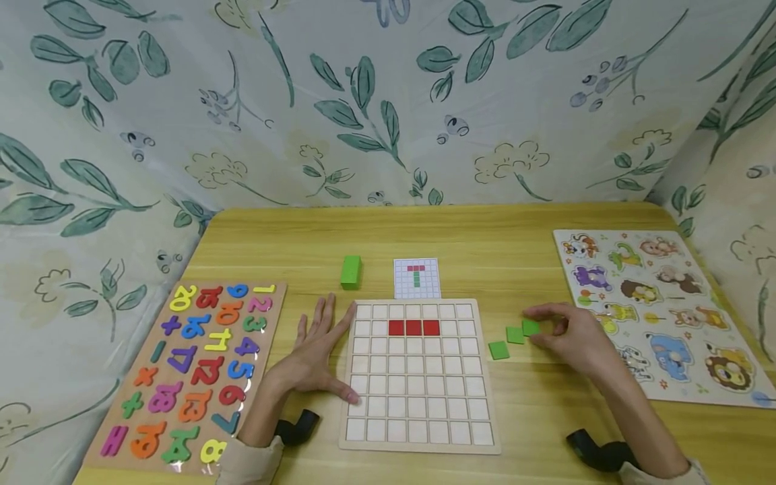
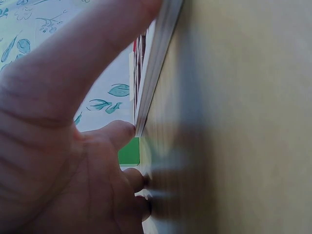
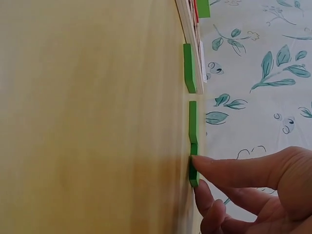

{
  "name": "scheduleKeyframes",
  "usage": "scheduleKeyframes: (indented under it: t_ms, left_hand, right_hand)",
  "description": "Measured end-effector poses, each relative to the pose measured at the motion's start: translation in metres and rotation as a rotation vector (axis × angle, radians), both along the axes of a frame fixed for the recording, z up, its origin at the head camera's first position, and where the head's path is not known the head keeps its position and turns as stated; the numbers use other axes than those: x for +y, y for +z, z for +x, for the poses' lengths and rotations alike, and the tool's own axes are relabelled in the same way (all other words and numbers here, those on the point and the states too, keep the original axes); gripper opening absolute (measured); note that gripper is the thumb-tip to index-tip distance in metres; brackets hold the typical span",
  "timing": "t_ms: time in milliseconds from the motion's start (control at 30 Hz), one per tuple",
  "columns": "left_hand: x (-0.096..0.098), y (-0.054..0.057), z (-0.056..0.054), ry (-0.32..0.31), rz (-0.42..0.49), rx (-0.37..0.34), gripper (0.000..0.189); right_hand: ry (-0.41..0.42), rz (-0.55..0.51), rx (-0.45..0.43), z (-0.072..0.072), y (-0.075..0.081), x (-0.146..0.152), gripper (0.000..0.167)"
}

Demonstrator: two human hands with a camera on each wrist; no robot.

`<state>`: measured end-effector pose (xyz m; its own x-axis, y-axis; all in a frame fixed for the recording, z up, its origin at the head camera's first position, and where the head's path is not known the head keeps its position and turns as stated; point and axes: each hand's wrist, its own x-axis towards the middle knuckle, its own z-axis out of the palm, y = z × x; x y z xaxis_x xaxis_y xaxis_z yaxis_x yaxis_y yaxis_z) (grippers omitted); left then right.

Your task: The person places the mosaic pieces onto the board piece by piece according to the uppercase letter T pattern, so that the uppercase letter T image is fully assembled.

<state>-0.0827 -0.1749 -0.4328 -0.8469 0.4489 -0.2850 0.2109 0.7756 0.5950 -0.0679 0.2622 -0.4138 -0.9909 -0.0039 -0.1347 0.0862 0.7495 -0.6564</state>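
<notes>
Green tile [image 1: 530, 328] between right-hand fingers [image 1: 547, 310]

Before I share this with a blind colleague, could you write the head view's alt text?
A right hand pinches a green tile beside two more green tiles on a wooden table; the left hand touches the left edge of a grid board. Three red tiles sit in its second row; around it lie a T-pattern card, green block, number puzzle and animal puzzle.
</notes>
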Motion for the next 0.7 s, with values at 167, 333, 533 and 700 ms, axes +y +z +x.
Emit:
scheduleKeyframes:
  t_ms: [167, 333, 533, 700]
  left_hand:
    - [0.0002, 0.0004, -0.0006, 0.002, 0.000, -0.004, 0.149]
    - [0.0002, 0.0002, -0.0007, 0.000, -0.001, -0.002, 0.149]
    - [0.0002, 0.0002, -0.0005, 0.001, -0.007, -0.004, 0.149]
    - [-0.0001, -0.0002, -0.0006, 0.000, -0.011, -0.002, 0.149]
  right_hand:
    - [0.009, 0.012, -0.009, -0.0003, -0.0008, 0.0002, 0.035]
    - [0.005, 0.040, -0.019, -0.0024, -0.0005, -0.0008, 0.032]
    - [0.034, 0.058, -0.033, -0.0055, -0.0034, -0.0024, 0.031]
    - [0.068, 0.054, -0.030, -0.0066, -0.0023, -0.0018, 0.032]
